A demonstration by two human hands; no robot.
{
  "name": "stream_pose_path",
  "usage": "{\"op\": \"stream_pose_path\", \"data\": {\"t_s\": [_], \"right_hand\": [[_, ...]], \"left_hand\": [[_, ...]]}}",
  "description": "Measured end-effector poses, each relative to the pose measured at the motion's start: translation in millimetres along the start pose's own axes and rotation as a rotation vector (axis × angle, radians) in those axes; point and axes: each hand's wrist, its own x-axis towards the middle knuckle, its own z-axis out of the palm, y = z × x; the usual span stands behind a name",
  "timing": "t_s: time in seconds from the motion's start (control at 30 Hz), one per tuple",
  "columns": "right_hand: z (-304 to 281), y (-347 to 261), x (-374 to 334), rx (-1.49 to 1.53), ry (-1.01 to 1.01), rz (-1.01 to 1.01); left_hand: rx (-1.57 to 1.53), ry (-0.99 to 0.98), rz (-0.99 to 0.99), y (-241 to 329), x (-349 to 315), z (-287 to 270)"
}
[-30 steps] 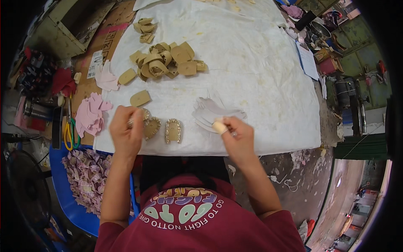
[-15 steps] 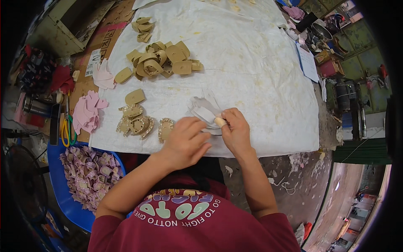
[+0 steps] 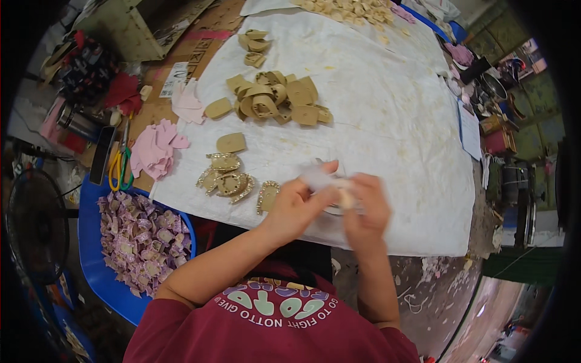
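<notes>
My left hand (image 3: 298, 209) pinches a thin whitish piece (image 3: 316, 176), blurred by motion; I cannot tell whether it is paper or film. Close beside it, my right hand (image 3: 369, 209) is closed round a small cream-coloured piece (image 3: 346, 197), its shape partly hidden by the fingers. The two hands meet over the near part of the white-covered table (image 3: 411, 181). Just left of them lies a tan piece with a glittery gold edge (image 3: 269, 197). Several more such gold-edged pieces (image 3: 227, 176) sit in a small cluster farther left.
Plain tan pieces (image 3: 275, 100) are heaped mid-table, with small cream bits (image 3: 357, 11) at the far edge. Pink cloth pieces (image 3: 158, 150), scissors (image 3: 120, 163) and a phone (image 3: 102, 156) lie at left. A blue basin (image 3: 91, 254) holds purple pieces; a fan (image 3: 36, 218) stands beside it.
My left hand has taken hold of the whitish piece and brought it against the cream piece in my right hand. The whole view has shifted, so the table appears farther right and lower.
</notes>
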Motion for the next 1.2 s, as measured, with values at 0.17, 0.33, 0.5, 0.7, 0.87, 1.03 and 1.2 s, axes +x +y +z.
{"op": "stream_pose_path", "data": {"t_s": [0.17, 0.33, 0.5, 0.7, 0.87, 1.03, 1.2], "right_hand": [[80, 0, 45, 0.284, -0.248, 0.243], [173, 2, 67, 0.026, -0.495, -0.254], [177, -4, 80, -0.068, -0.862, -0.190], [133, -19, 79, 0.205, -0.519, 0.274], [126, -74, 65, 1.191, -0.024, 0.448], [90, -63, 25, 0.609, -0.036, 0.141], [50, -71, 19, 0.576, -0.256, 0.332]], "left_hand": [[-0.237, 0.396, 0.223, 40, 7, -78], [-0.259, 0.561, 0.241, 53, 22, -164], [-0.177, 0.597, 0.134, 29, 18, -179], [0.035, 0.745, 0.387, 34, 16, -160], [-0.582, 0.378, 0.224, 47, 21, -100], [-0.727, 0.338, 0.154, 57, 11, -76], [-0.792, 0.200, 0.131, 60, 6, -57]]}}
